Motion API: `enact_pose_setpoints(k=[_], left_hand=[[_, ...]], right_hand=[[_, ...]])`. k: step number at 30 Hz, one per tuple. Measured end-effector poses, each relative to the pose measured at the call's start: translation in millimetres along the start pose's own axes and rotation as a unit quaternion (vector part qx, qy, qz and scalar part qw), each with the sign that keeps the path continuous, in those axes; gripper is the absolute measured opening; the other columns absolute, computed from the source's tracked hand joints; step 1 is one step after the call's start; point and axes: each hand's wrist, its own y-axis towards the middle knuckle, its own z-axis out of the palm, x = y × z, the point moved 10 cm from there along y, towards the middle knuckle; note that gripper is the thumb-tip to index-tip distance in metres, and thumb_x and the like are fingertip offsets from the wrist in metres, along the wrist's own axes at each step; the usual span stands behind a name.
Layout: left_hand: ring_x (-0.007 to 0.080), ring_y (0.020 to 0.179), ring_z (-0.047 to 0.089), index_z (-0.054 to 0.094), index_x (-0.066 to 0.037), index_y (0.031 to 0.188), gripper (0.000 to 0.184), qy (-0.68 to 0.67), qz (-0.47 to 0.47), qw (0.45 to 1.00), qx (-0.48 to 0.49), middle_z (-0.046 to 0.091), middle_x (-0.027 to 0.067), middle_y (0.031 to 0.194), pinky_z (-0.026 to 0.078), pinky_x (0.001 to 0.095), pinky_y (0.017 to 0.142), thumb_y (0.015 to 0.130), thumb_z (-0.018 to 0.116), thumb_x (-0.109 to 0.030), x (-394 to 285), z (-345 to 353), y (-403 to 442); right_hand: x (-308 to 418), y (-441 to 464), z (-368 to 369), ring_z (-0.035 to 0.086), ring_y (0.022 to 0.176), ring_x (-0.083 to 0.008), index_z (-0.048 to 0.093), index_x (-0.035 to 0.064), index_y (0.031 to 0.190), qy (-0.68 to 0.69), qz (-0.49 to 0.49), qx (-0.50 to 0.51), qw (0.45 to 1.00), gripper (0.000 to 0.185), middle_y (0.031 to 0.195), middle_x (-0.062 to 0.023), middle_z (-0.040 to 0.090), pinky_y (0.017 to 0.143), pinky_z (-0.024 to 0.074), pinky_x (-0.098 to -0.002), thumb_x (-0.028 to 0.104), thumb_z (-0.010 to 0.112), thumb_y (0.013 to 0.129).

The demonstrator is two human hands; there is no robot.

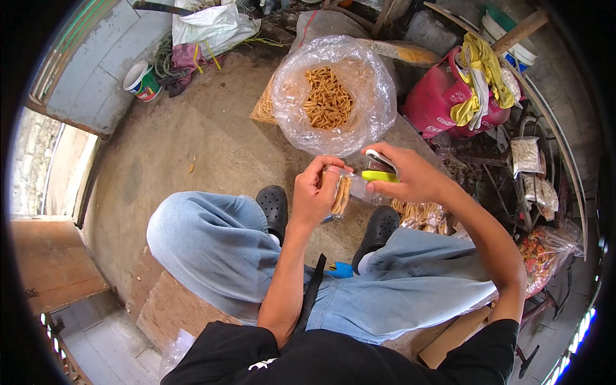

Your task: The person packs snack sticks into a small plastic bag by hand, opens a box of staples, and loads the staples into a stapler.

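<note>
My left hand [314,192] is closed around a small clear plastic packet [342,194] with tan stick snacks inside, its upper end pointing right. My right hand [414,173] grips a stapler [378,175], lime green below and white and black above. Its jaws point left toward the packet's loose plastic end; whether they touch it I cannot tell. Just beyond both hands stands a large clear plastic bag [378,122], its mouth spread wide. Many loose stick snacks [327,99] fill it. Filled packets [420,217] lie on the floor below my right hand.
Pink gas cylinders [430,99] with yellow and white cloths [480,77] stand at the right. A metal rack with hanging packets [526,154] and a bag of colourful snacks [545,253] are farther right. A white-and-green bucket [142,81] sits at the left wall.
</note>
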Motion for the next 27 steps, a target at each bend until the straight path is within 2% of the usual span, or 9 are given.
enact_pose_setpoints(k=[2,10,13,18,21,22,24,25,27], left_hand=[[0.0030,0.062,0.051,0.059,-0.001,0.094,0.010,0.024,-0.004,1.000,-0.004,0.064,0.0022,0.078,0.041,0.0201,0.054,0.092,0.052,-0.008,2,-4,0],[0.0042,0.067,0.052,0.060,-0.003,0.092,0.008,0.135,-0.060,0.989,-0.031,0.057,-0.0025,0.077,0.041,0.0201,0.058,0.087,0.060,-0.009,82,-26,5],[0.0048,0.067,0.053,0.062,-0.003,0.091,0.009,0.104,-0.180,0.978,-0.027,0.060,-0.0008,0.077,0.042,0.0209,0.058,0.084,0.061,-0.009,162,-39,1],[0.0080,0.066,0.056,0.063,-0.003,0.094,0.014,0.110,-0.253,0.958,-0.082,0.062,0.0023,0.079,0.044,0.0224,0.060,0.081,0.062,-0.009,252,-70,-13],[0.0152,0.076,0.061,0.065,-0.003,0.098,0.022,0.197,-0.326,0.918,-0.106,0.066,0.0065,0.085,0.048,0.0282,0.068,0.078,0.061,-0.010,329,-111,-28],[0.0152,0.076,0.061,0.065,-0.003,0.098,0.022,0.198,-0.327,0.918,-0.105,0.066,0.0065,0.085,0.048,0.0282,0.068,0.078,0.061,-0.010,323,-115,-29],[0.0194,0.086,0.064,0.067,-0.004,0.100,0.026,0.343,-0.276,0.896,-0.057,0.069,0.0094,0.094,0.050,0.0308,0.076,0.076,0.061,-0.010,301,-120,-26],[0.0233,0.093,0.066,0.069,-0.010,0.100,0.027,0.368,-0.272,0.889,-0.034,0.070,0.0097,0.097,0.050,0.0334,0.081,0.076,0.061,-0.014,301,-126,-26],[0.0237,0.093,0.066,0.069,-0.009,0.101,0.026,0.392,-0.271,0.879,-0.013,0.070,0.0100,0.098,0.050,0.0335,0.081,0.076,0.060,-0.014,298,-135,-28]], right_hand=[[-12,0,-1,0.060,0.092,-0.0243,0.048,0.0041,0.122,-0.016,0.042,0.010,0.999,0.054,0.103,-0.0143,0.060,0.083,0.0463,-0.0342,0.019,0.074,0.076],[-14,-4,-13,0.059,0.089,-0.0234,0.050,0.0030,0.118,0.025,0.035,-0.024,0.999,0.051,0.099,-0.0128,0.060,0.079,0.0460,-0.0336,0.017,0.074,0.075],[-20,-7,-12,0.059,0.086,-0.0234,0.050,0.0024,0.116,0.002,0.055,-0.019,0.998,0.051,0.096,-0.0126,0.060,0.076,0.0458,-0.0342,0.019,0.075,0.075],[-35,-17,-10,0.059,0.086,-0.0261,0.051,0.0015,0.114,0.004,0.057,-0.048,0.997,0.051,0.095,-0.0152,0.061,0.076,0.0461,-0.0351,0.021,0.076,0.074],[-46,-20,-3,0.060,0.088,-0.0288,0.051,0.0008,0.113,-0.021,0.051,-0.043,0.998,0.051,0.097,-0.0173,0.061,0.077,0.0465,-0.0364,0.020,0.077,0.074],[-49,-20,1,0.060,0.090,-0.0303,0.051,0.0010,0.113,-0.028,0.054,-0.033,0.998,0.051,0.098,-0.0178,0.061,0.078,0.0466,-0.0375,0.020,0.077,0.073],[-52,-23,2,0.060,0.093,-0.0317,0.051,0.0011,0.113,-0.034,0.058,-0.024,0.997,0.051,0.099,-0.0183,0.061,0.080,0.0467,-0.0386,0.021,0.077,0.073],[-54,-25,4,0.059,0.096,-0.0341,0.051,0.0013,0.112,-0.036,0.072,-0.013,0.997,0.052,0.102,-0.0198,0.061,0.081,0.0463,-0.0400,0.022,0.077,0.072],[-57,-27,7,0.059,0.098,-0.0364,0.051,0.0015,0.112,-0.037,0.087,-0.001,0.996,0.053,0.104,-0.0213,0.061,0.083,0.0459,-0.0414,0.023,0.078,0.071]])
